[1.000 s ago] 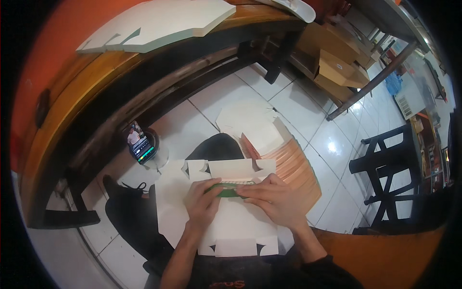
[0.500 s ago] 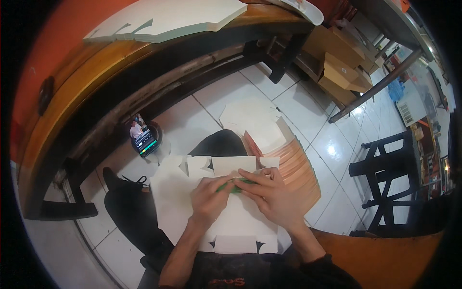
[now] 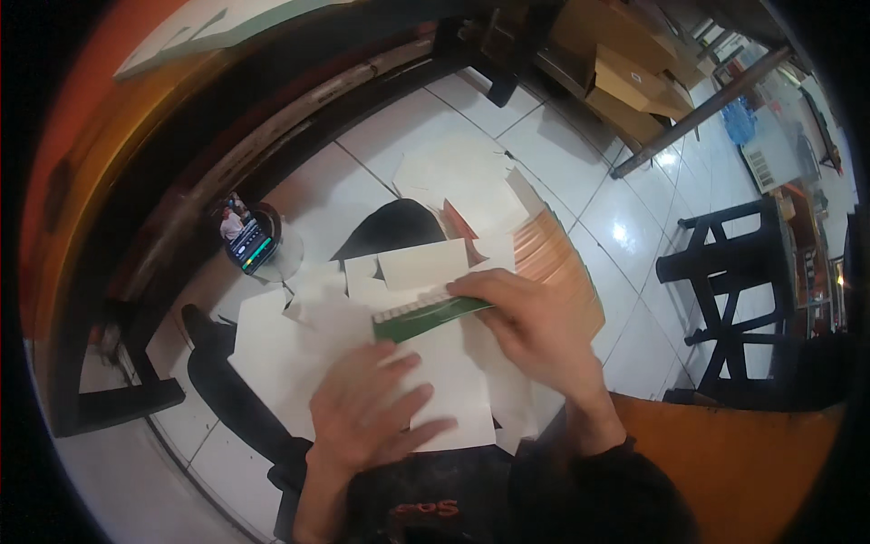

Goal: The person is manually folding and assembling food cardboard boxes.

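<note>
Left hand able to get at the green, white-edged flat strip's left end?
Likely yes: the left hand, spread open, is beside that end of the strip; the right hand holds the other end, leaving the way free.

So, using the card sheet (image 3: 464,379) on the lap as the clock's centre: the strip (image 3: 421,320) is at 12, over the sheet, its far end in the right hand (image 3: 539,335) towards 2 to 3. Left hand (image 3: 367,403)'s over the sheet at 8. Phone (image 3: 241,238) sits at 10, just beside a container (image 3: 283,256). Counter (image 3: 113,150) runs along 10 to 11 (more sheets (image 3: 213,32) on top). Floor stack (image 3: 553,258) at 1, open box (image 3: 634,86) well beyond it, stool (image 3: 775,290) around 3.
</note>
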Tool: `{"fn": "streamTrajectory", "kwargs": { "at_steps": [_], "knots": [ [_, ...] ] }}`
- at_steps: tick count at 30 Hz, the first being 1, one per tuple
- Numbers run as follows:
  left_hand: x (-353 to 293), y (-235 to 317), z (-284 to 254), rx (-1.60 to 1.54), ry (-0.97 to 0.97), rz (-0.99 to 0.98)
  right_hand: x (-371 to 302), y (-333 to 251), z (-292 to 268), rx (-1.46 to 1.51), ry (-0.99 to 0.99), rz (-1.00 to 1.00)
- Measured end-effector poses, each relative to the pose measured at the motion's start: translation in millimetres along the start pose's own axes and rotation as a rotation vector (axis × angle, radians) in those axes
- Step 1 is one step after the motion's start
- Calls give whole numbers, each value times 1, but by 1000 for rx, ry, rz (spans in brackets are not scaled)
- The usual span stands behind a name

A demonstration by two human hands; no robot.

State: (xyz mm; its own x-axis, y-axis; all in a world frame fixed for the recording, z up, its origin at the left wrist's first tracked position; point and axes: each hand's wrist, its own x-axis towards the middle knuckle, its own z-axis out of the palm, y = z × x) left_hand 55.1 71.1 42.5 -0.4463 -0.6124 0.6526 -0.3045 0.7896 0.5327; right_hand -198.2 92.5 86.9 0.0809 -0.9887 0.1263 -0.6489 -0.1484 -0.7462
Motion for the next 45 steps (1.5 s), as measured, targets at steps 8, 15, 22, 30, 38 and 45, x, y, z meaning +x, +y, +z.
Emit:
{"fn": "streamTrajectory", "kwargs": {
  "at_steps": [8, 15, 22, 30, 38, 45],
  "knots": [
    [-49, 26, -10, -150, -576, -74, 5, 21, -17, -276, -198, 28],
    [-48, 25, -13, -161, -762, -65, 15, -10, -11, -170, -56, 204],
    [-35, 27, -21, -197, -696, -85, 35, -2, -29, -150, -164, 328],
    [-38, -19, 39, -98, -289, -175, 12, 8, -44, -429, 24, 38],
    [-22, -35, 63, -578, -265, -785, -23, 13, -21, -256, -285, 20],
    [-7, -40, 61, -745, -329, -984, -14, 41, 0, -214, -174, -135]
  ]
}}
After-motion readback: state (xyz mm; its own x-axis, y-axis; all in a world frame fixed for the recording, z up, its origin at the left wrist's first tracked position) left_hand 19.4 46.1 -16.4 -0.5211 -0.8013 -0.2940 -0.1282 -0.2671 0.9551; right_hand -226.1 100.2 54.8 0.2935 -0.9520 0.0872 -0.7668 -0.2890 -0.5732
